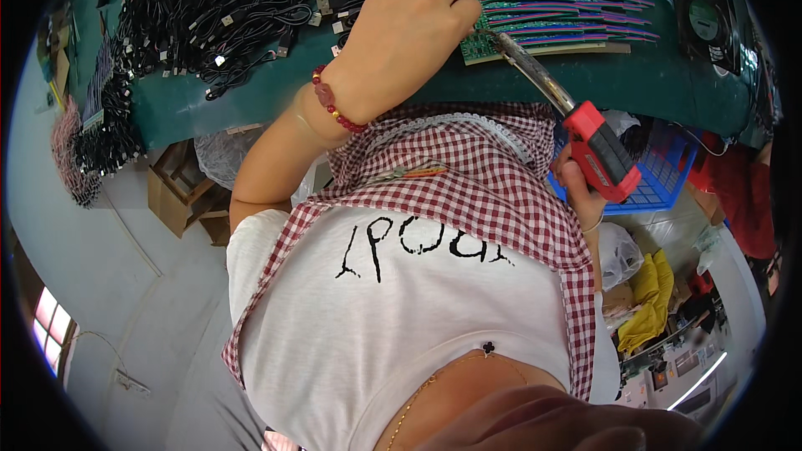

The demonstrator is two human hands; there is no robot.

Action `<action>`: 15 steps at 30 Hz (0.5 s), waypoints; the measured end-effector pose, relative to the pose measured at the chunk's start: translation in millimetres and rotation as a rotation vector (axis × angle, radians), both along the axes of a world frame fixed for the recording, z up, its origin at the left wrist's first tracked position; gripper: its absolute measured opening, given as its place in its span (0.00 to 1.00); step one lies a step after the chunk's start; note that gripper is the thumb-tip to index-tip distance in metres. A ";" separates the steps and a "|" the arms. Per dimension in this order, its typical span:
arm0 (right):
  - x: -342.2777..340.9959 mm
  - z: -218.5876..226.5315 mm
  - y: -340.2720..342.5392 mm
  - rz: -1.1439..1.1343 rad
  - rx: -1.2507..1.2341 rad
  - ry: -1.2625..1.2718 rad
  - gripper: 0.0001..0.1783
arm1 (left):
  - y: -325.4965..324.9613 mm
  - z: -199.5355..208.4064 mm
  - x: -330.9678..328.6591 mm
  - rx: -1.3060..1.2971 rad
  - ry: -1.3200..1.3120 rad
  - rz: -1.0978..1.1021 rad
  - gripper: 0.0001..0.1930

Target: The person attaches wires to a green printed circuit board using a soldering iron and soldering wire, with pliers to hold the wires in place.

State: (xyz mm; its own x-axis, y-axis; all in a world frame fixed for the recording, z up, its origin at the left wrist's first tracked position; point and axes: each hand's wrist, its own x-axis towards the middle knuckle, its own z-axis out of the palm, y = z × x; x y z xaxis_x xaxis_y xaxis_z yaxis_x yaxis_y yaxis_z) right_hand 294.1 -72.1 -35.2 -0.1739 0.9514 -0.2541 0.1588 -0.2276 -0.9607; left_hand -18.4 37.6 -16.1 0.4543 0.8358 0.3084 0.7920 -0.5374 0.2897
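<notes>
My right hand [578,185] is wrapped round the red and black handle of a soldering iron [589,138], mostly hidden behind it. The iron's metal barrel slants up and left, and its tip end is at the near left corner of a green circuit board panel [478,48]. My left hand [409,38] is closed, knuckles up, at the panel's left edge close to the tip. Its fingertips are turned under, so whatever they pinch is hidden. Rows of multicoloured ribbon wires [560,8] run rightward from the panel.
A big heap of black USB cables [217,12] covers the left of the green worktop [334,129]. A black device with a round face [704,23] lies at the right. Below the worktop are a blue basket [668,175], cardboard boxes [180,188] and a yellow cloth [647,301].
</notes>
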 end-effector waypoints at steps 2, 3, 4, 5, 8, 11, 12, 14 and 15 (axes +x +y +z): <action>-1.0 0.3 -1.7 0.045 0.026 -0.056 0.20 | 0.1 -0.3 0.6 0.002 -0.010 -0.003 0.07; -4.0 1.6 -3.5 -0.020 0.020 0.001 0.20 | 0.0 -0.4 0.9 0.004 -0.020 -0.005 0.06; -6.6 2.8 -3.7 -0.082 0.015 0.059 0.20 | -0.1 -0.6 0.7 0.004 -0.019 -0.002 0.06; -8.2 6.3 -1.8 -0.079 0.015 0.060 0.20 | -0.3 -0.9 0.7 0.000 -0.016 0.001 0.06; -12.3 14.7 3.2 -0.077 -0.033 0.138 0.19 | -1.0 -0.4 1.6 -0.006 -0.022 0.009 0.06; -14.3 13.0 3.3 -0.133 -0.006 0.143 0.19 | -1.6 -0.5 1.8 -0.007 -0.020 0.016 0.06; -14.2 12.7 3.4 -0.126 0.002 0.124 0.18 | -1.9 -0.6 1.7 -0.007 -0.010 0.016 0.06; -14.8 13.1 3.7 -0.120 0.009 0.103 0.18 | -2.0 -0.1 1.7 -0.009 -0.010 0.017 0.06; -15.6 13.7 4.4 -0.110 0.000 0.110 0.18 | -2.1 0.1 1.8 -0.012 -0.010 0.019 0.06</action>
State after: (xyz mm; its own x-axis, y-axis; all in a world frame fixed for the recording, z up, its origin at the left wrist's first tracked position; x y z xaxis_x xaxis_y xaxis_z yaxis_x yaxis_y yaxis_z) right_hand 278.6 -67.8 -21.5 -0.0957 0.9662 -0.2392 0.0271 -0.2377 -0.9710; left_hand -16.7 35.4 -16.0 0.4354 0.8478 0.3028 0.7992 -0.5188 0.3035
